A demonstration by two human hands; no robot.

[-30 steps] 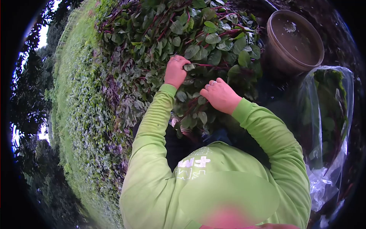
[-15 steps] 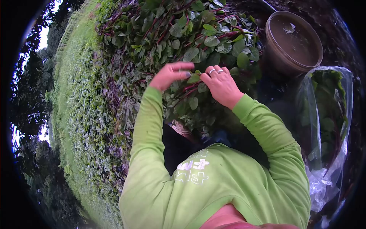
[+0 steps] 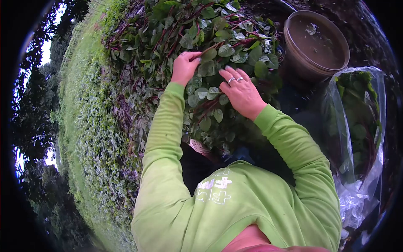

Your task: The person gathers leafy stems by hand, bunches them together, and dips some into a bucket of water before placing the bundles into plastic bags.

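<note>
A heap of leafy stems [image 3: 168, 29], green leaves on dark red stalks, lies in front of me. My left hand [image 3: 185, 67] is at the heap's middle, thumb and forefinger pinched on a reddish stem [image 3: 213, 46] that points up and to the right. Just right of it, my right hand [image 3: 242, 91], with two rings, is over the leaves with its fingers apart; nothing shows in its grasp. Below it, more leaves and stalks [image 3: 210, 103] hang over the near side of the heap.
At the upper right stands a round brown bucket [image 3: 319, 44] of murky water. A clear plastic bag [image 3: 357, 130] with leafy stems inside is below it. Green plants [image 3: 94, 138] cover the ground along the left. A patterned shoe [image 3: 199, 147] shows below the heap.
My left hand has moved up into the heap and now pinches a stem. My right hand has opened its fingers and stayed nearly in place. The view has shifted slightly.
</note>
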